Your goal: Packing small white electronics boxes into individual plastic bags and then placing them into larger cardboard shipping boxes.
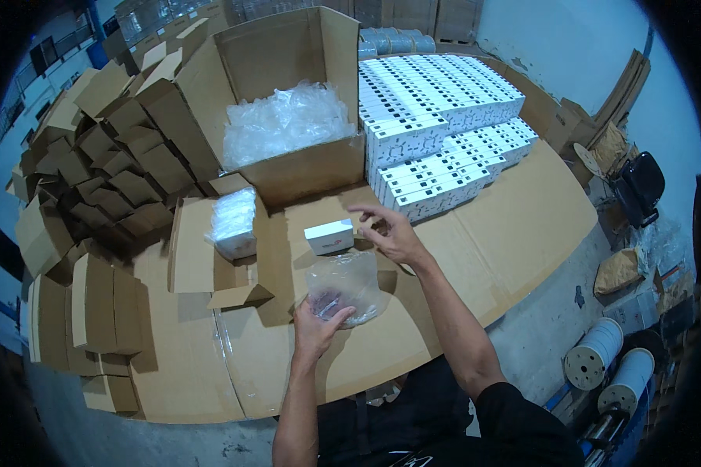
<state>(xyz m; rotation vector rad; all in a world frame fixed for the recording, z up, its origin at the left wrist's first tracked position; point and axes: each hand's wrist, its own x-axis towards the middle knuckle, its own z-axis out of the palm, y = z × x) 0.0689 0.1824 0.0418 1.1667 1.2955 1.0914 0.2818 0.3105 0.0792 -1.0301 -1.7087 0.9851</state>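
My left hand (316,327) grips a clear plastic bag (349,282) near the table's front edge, thumb on top and the other fingers beneath. Just beyond the bag, a small white box (329,237) rests on the cardboard-covered table. Beside that box hovers my right hand (392,236), its fingers spread and bent with nothing between them. To the left stands an opened brown carton (241,294), with bagged white boxes (234,222) packed in part of it.
A large open carton (300,175) of clear plastic bags (288,121) stands behind. Stacked white boxes (436,124) fill the back right. Many empty brown cartons (125,167) crowd the left, with several more (105,303) at the front left. Cable spools (593,354) stand beyond the table's right edge.
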